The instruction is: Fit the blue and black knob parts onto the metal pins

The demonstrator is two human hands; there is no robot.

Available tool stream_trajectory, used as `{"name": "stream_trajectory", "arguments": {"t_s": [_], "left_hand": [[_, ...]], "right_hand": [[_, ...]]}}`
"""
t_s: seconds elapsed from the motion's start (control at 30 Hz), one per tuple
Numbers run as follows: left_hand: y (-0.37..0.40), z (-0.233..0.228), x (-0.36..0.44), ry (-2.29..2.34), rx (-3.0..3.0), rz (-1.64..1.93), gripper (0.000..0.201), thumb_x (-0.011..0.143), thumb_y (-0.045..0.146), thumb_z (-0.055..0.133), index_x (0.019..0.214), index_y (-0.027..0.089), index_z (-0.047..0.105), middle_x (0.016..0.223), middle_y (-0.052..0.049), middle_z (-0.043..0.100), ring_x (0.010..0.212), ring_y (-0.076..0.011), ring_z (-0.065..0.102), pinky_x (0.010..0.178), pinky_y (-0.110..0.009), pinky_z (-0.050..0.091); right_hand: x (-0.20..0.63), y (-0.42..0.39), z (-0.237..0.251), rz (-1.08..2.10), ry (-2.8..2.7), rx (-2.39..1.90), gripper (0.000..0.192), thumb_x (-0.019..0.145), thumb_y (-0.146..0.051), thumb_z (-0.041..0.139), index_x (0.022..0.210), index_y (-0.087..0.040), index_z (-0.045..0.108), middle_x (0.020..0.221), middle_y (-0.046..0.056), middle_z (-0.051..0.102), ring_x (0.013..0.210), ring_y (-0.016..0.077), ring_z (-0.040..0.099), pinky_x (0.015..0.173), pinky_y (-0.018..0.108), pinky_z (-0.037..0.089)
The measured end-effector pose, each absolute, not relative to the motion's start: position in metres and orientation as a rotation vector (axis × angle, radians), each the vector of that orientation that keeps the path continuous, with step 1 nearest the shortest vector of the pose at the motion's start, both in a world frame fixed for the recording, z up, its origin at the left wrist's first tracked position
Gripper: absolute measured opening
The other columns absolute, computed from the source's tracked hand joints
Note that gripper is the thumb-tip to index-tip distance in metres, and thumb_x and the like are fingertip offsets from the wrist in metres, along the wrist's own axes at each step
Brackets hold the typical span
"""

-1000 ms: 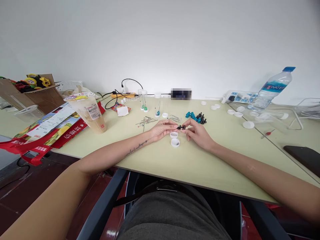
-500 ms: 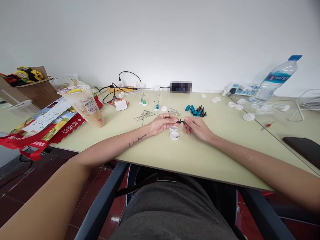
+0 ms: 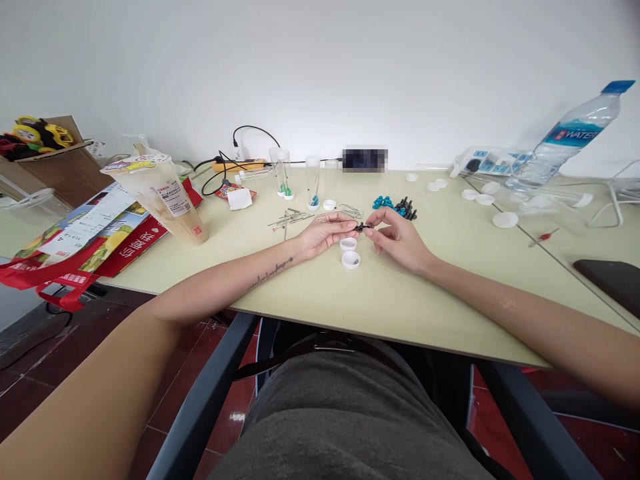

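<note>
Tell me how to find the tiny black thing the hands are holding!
Look at the pale green table, where the left hand and right hand meet. Pinched between their fingertips is a small black piece, above two white caps. The loose black and blue pieces lie farther back.

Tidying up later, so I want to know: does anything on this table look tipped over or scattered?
Yes. The water bottle lies tilted at far right, and white caps lie loose nearby, off their tubes.

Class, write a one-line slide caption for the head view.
Both hands, left hand and right hand, pinch a small black part above two white caps.
</note>
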State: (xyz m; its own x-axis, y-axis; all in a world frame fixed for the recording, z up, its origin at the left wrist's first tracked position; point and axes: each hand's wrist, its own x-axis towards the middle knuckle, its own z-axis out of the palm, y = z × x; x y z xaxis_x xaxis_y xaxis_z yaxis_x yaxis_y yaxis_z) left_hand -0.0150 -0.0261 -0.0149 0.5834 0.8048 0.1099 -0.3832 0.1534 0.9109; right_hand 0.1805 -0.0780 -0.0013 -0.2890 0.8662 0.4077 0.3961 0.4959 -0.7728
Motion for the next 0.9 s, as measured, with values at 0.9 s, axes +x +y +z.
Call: {"name": "stream_trajectory", "arguments": {"t_s": [0.9], "left_hand": [[-0.0266, -0.0142, -0.0160, 0.466, 1.111, 0.878, 0.015, 0.068, 0.009, 0.071, 0.081, 0.010, 0.063, 0.081, -0.003, 0.066, 0.079, -0.0128, 0.067, 0.088, -0.028, 0.048]], "right_hand": [[0.1806, -0.0767, -0.0005, 0.775, -1.905, -1.065, 0.034, 0.080, -0.055, 0.055, 0.077, -0.021, 0.053, 0.072, 0.002, 0.060, 0.052, 0.0128, 0.052, 0.051, 0.028, 0.041]]}}
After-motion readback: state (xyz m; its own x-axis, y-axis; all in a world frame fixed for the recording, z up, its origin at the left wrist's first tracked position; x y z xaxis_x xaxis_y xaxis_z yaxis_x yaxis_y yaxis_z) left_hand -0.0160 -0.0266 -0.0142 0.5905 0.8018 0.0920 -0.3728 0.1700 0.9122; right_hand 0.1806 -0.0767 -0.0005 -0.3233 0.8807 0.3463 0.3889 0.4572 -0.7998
